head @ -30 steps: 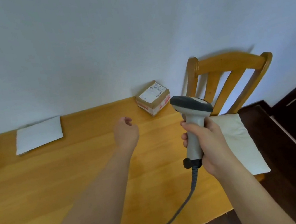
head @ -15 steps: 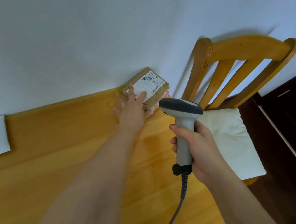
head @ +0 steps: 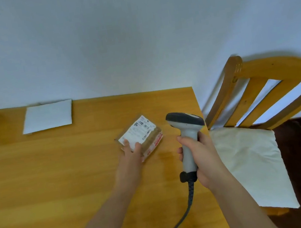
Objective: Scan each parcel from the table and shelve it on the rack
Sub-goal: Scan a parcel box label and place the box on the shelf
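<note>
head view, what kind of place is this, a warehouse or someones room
Likely a room in a home used for parcel handling, not a warehouse: a plain wooden table against a white wall, a wooden chair with a cushion, and only one small parcel.

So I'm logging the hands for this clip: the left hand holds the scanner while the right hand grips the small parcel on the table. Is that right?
Not quite: the hands are swapped. In the head view, the right hand holds the scanner, and the left hand grips the small parcel on the table.
</note>
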Demonstrator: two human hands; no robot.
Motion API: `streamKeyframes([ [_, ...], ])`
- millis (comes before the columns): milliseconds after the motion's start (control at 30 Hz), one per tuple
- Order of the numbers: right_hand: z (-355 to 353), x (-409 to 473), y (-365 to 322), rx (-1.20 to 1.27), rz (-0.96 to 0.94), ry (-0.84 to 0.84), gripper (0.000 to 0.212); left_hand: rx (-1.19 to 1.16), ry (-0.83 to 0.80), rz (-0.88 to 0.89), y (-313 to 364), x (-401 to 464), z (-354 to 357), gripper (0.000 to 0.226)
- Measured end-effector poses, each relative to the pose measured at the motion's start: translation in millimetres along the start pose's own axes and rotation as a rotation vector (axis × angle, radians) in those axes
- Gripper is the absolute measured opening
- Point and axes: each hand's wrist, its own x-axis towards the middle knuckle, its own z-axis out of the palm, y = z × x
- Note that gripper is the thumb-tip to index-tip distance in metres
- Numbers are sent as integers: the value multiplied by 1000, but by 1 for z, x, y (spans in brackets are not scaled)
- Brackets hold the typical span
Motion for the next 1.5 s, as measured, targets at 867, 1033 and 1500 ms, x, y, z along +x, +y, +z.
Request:
streamKeyframes([
  [867,130,-168,51,-350,66,-443,14,-30,98,-304,-116,-189,-7,68],
  [1033,133,-183,38,-348,74,-424,18,-29,56,-305,-115,-186,-14,67],
  [1500,127,-208,17,-281,119,-365,18,-65,-69,-308,-114,-180,-22,72],
])
